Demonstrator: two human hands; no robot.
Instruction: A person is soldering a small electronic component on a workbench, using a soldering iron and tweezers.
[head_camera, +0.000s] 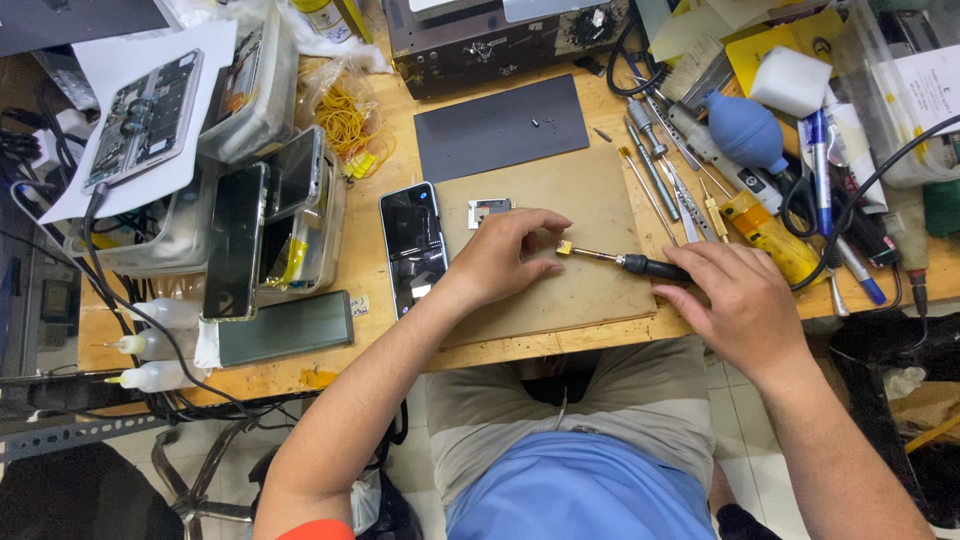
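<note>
While the right hand (745, 300) holds a soldering iron (625, 262) by its black handle, grip closed round it, the brass tip points left and sits just beside the left hand's fingertips (555, 268). Left hand (500, 258) lies palm-down on the work mat (590, 215), fingers curled together and pressing on something small under them; what it is I cannot tell, it's hidden.

Where things are:
- Iron: over the near-right part of the mat, tip low, near or touching the mat surface. Contact not resolvable.
- Small square part (488, 210): on the mat just beyond the left hand, apart from it, not being touched.
- Phone (414, 247): dark screen up, on the bench (350, 270) just left of the mat, touching or nearly touching its edge.
- Dark pad (500, 125): far side of the mat, a few tiny screws or bits on it.
- Tweezers and drivers (665, 180): laid out right of the mat, untouched.
- Blue blower (745, 130): far right.
- Stack of phones (265, 215): left, in and on trays.
- Squeeze bottles (150, 345): near left edge.

Progress, my read: mid-job. Loose bits on the dark pad and the square part set aside suggest disassembly is already done; heat work on the hidden piece looks in hand. No sign of reassembly, and the phone by the mat looks closed and whole, so its link to the piece is unclear.
</note>
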